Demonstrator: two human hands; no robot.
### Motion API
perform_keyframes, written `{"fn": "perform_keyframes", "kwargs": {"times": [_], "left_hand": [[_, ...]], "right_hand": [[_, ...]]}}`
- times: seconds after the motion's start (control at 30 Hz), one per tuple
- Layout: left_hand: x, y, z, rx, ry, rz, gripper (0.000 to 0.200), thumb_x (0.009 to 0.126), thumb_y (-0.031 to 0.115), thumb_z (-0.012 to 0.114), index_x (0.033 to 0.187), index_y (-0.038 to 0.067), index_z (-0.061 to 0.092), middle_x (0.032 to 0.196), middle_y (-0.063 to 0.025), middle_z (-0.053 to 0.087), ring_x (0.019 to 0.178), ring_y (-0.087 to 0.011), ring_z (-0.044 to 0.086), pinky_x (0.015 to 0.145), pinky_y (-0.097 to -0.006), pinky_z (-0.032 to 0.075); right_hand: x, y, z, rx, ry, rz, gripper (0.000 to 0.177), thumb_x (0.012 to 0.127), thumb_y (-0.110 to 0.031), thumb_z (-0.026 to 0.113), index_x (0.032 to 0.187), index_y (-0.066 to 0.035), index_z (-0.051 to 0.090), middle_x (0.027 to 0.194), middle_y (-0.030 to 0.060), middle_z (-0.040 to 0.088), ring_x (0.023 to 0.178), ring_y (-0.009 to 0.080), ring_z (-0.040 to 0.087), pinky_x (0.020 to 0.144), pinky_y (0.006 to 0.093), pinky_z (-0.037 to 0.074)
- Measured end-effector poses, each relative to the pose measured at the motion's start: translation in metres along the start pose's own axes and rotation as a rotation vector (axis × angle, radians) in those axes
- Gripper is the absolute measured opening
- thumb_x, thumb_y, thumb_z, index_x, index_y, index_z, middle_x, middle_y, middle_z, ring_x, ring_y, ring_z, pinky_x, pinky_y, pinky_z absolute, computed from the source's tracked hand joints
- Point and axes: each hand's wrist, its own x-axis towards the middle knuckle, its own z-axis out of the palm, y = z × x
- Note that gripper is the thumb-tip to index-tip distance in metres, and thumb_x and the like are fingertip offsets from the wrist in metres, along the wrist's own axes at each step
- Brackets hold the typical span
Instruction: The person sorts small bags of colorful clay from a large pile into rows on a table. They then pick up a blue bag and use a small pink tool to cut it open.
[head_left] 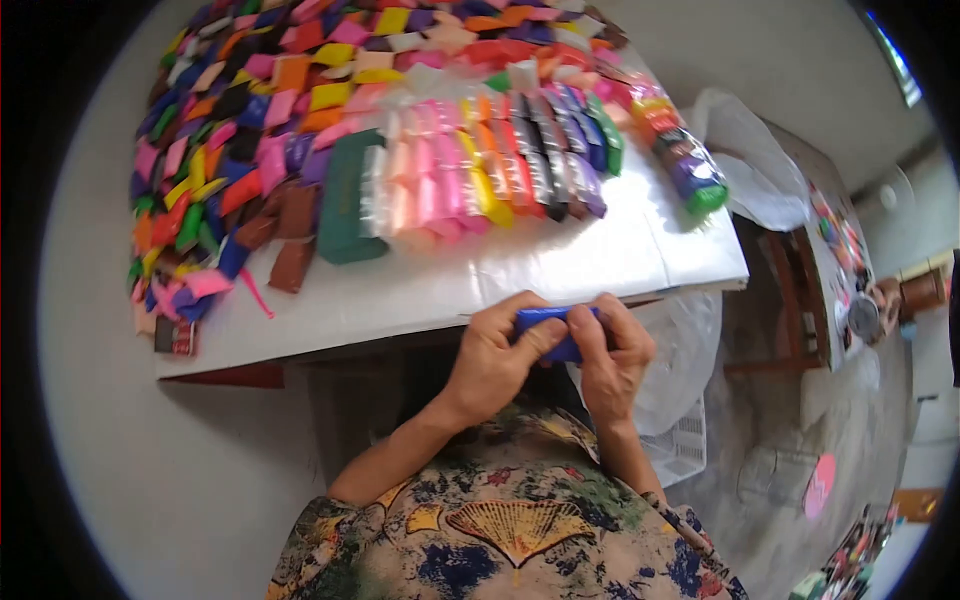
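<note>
Both hands hold a small blue piece [563,347] just off the front edge of the white table. My left hand [505,352] has its fingers closed round the left end, thumb on top. At the right end my right hand [608,358] pinches the same piece with thumb and fingers. Beyond the hands lie rows of coloured packets in clear wrapping [490,160], running from pale pink to green. A dark green block [350,200] stands at the left of these rows. Brown packets [292,245] lie further left.
A heap of many coloured packets [240,110] covers the left and back of the table [420,300]. A clear bag of coloured pieces [680,150] lies on the right. Beyond are plastic bags [750,170], a white basket [688,445] and a person's hand [885,300] at another table.
</note>
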Motion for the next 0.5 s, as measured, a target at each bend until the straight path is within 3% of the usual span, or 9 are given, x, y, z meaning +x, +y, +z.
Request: {"fn": "perform_keyframes", "kwargs": {"times": [0.17, 0.27, 0.5], "left_hand": [[0.002, 0.003, -0.006, -0.012, 0.105, -0.051, 0.024, 0.1, 0.024, 0.064, 0.095, 0.001, 0.064, 0.077, 0.0011, 0.061, 0.066, -0.0046, 0.053, 0.059, -0.0205, 0.044], [0.002, 0.002, -0.003, 0.05, 0.088, -0.031, 0.026, 0.1, 0.026, 0.064, 0.094, 0.001, 0.064, 0.076, 0.001, 0.062, 0.065, -0.0042, 0.052, 0.059, -0.0202, 0.044], [0.005, 0.0, 0.006, -0.021, 0.109, -0.051, 0.022, 0.1, 0.024, 0.063, 0.098, 0.002, 0.063, 0.077, 0.0004, 0.063, 0.064, -0.0036, 0.053, 0.057, -0.0197, 0.043]], "right_hand": [[-0.001, 0.0, -0.012, 0.465, -0.213, 0.253, 0.017, 0.091, -0.014, 0.075, 0.093, 0.0, 0.065, 0.083, -0.0025, 0.062, 0.071, 0.0044, 0.053, 0.062, 0.0209, 0.043], [-0.004, 0.0, -0.018, 0.38, -0.235, 0.358, 0.017, 0.09, -0.015, 0.075, 0.093, -0.001, 0.066, 0.081, -0.0022, 0.062, 0.069, 0.0029, 0.051, 0.059, 0.0202, 0.041], [-0.004, 0.009, -0.017, 0.423, -0.166, 0.335, 0.017, 0.09, -0.016, 0.075, 0.092, -0.002, 0.066, 0.076, -0.0048, 0.061, 0.067, 0.0012, 0.049, 0.057, 0.0192, 0.039]]}}
